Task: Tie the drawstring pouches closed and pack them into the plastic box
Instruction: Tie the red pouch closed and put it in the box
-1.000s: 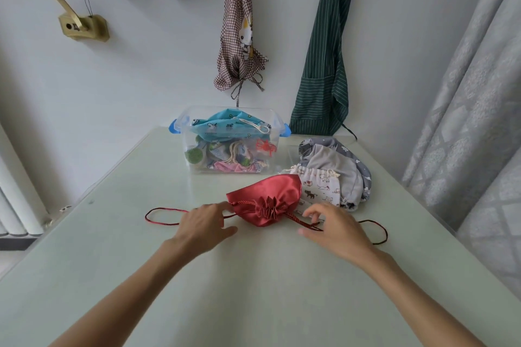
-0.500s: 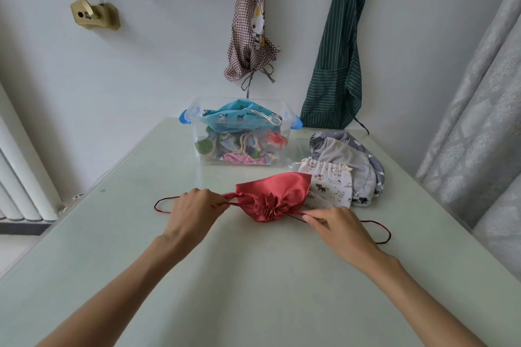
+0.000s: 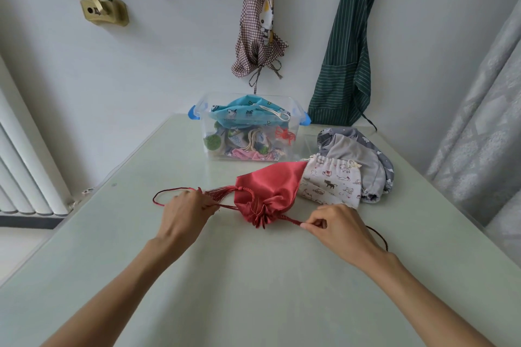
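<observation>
Cords on both sides are what we pull now: our left hand is closed around the dark red drawstring at the left of the red satin pouch, and our right hand pinches the other end between thumb and fingers. The pouch lies on the table, in front of the plastic box and touching the cat-print pouch. To do it well, we should pull evenly outward and low, so the mouth gathers tight, then cross the cords for a knot. Compared with half a second ago, the mouth is more puckered, and our hands are further apart.
</observation>
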Action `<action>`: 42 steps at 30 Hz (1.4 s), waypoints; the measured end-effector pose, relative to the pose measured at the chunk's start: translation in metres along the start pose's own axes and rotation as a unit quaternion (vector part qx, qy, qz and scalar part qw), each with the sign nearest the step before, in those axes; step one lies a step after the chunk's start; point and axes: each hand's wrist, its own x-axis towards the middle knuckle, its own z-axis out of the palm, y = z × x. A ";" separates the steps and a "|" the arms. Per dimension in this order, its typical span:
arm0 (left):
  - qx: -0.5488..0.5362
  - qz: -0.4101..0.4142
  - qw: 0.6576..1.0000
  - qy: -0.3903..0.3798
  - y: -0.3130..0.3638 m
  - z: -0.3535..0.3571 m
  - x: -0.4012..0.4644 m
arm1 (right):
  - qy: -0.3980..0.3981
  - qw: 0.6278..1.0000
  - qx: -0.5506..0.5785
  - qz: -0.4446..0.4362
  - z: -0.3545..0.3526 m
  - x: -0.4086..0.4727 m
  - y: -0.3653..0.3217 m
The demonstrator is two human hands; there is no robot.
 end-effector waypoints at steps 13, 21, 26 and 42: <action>-0.036 -0.018 0.999 -0.012 0.001 -0.010 -0.004 | -0.064 0.997 -0.036 -0.013 -0.009 -0.006 -0.011; -0.160 -0.141 0.962 -0.170 0.028 -0.021 -0.012 | -0.035 0.995 0.025 0.086 -0.012 0.019 -0.014; -0.370 -0.258 0.880 -0.148 0.048 -0.007 0.003 | -0.103 0.990 0.007 0.097 0.005 0.029 -0.022; -0.560 -0.216 0.799 0.048 0.072 0.008 -0.023 | -0.054 0.993 -0.070 0.078 0.016 0.003 -0.041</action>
